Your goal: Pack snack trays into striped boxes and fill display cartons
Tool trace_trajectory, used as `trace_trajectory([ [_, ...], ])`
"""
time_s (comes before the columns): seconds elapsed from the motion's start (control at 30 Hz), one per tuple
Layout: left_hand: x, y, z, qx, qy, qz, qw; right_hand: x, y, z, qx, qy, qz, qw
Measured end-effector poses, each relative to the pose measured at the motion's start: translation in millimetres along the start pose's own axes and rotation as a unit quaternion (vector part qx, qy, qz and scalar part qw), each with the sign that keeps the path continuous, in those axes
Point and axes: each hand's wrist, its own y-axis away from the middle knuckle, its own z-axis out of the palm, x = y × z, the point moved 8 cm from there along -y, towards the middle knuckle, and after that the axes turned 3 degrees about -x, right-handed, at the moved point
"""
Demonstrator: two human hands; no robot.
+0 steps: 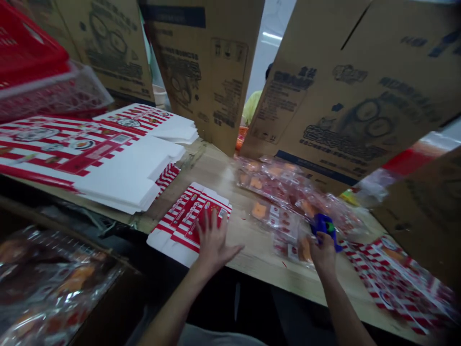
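Note:
My left hand [212, 242] has its fingers spread over the lower right part of a red-and-white striped carton [183, 216]. That carton looks folded flat, with white flaps at its ends. Closed around a blue tool with a green patch, apparently a tape dispenser [326, 228], my right hand [322, 254] is at the edge of the clear packets. These plastic packets [281, 187] lie in a loose pile and hold orange and reddish pieces. Part of the tool is hidden by my fingers, and it is slightly blurred.
Stacked flat striped cartons [122, 163] lie on the left of the wooden table [205, 166]. Tall cardboard boxes [353, 96] wall off the back. Striped packaging [399, 283] lies at right. A box of packets [54, 283] stands lower left. Behind the gap, a person's yellow sleeve [252, 105] shows.

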Motion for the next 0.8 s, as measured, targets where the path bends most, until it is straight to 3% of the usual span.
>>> trace_trajectory([
  [0.1, -35.6, -24.9, 2.0, -0.037, -0.072, -0.118, 0.990, -5.3, -3.0, -3.0, -0.010, 0.030, -0.075, 0.997],
  [0.2, -52.9, -36.9, 12.7, -0.074, -0.112, -0.171, 0.976, -11.7, -0.7, 0.5, -0.038, -0.020, -0.102, 0.994],
  [0.33, -57.9, -37.7, 21.1, -0.093, -0.144, -0.188, 0.967, -37.4, 15.4, 4.7, -0.079, -0.066, -0.157, 0.982],
  [0.47, -57.7, -36.0, 10.1, -0.085, -0.146, -0.196, 0.966, -72.1, 51.1, -5.7, -0.101, -0.086, -0.220, 0.966],
  [0.53, -57.0, -37.4, 2.0, -0.085, -0.146, -0.193, 0.966, -79.0, 78.9, -10.1, -0.145, -0.109, -0.228, 0.957],
  [0.6, -56.0, -39.5, -3.8, -0.089, -0.161, -0.182, 0.966, -71.1, 115.9, -7.5, -0.243, -0.136, -0.213, 0.937],
  [0.67, -57.3, -39.8, -3.7, -0.102, -0.181, -0.175, 0.962, -46.4, 159.7, -4.6, -0.349, -0.157, -0.171, 0.908],
  [0.73, -61.4, -37.4, 1.6, -0.114, -0.201, -0.174, 0.957, -8.9, 194.4, -16.3, -0.360, -0.166, -0.101, 0.912],
  [0.8, -64.7, -34.2, 6.9, -0.104, -0.231, -0.166, 0.953, 30.8, 219.3, -40.0, -0.317, -0.146, -0.012, 0.937],
])
